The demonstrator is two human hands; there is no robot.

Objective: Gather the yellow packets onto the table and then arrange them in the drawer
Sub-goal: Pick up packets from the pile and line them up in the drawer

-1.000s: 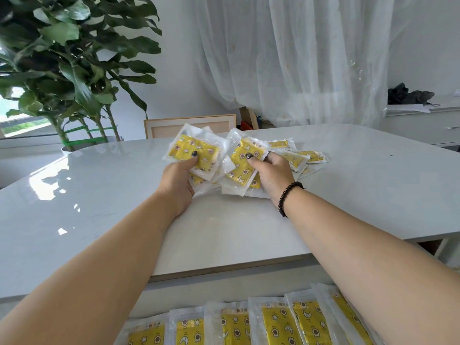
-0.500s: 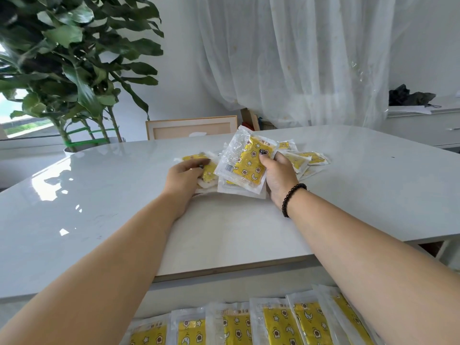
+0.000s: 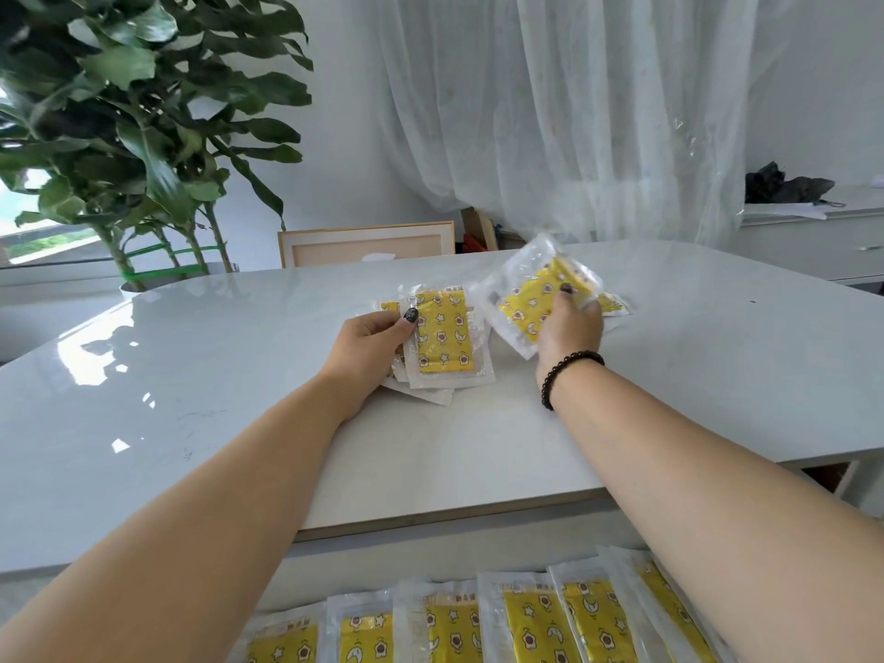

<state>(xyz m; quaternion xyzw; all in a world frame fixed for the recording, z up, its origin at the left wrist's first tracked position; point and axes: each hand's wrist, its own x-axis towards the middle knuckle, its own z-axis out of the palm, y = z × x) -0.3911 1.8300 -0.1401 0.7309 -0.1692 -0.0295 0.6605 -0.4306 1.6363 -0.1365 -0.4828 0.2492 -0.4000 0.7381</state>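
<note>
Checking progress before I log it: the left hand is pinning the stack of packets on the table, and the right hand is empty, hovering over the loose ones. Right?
Not quite. In the head view the right hand is not empty: its grip holds a yellow packet, tilted and lifted above the table. The rest stands: the left hand pins the stack of packets, and a few loose packets lie beyond the right hand.

Bare forearms, dark patterned nail polish, black beaded bracelet [image 3: 569,375] on right wrist
</note>
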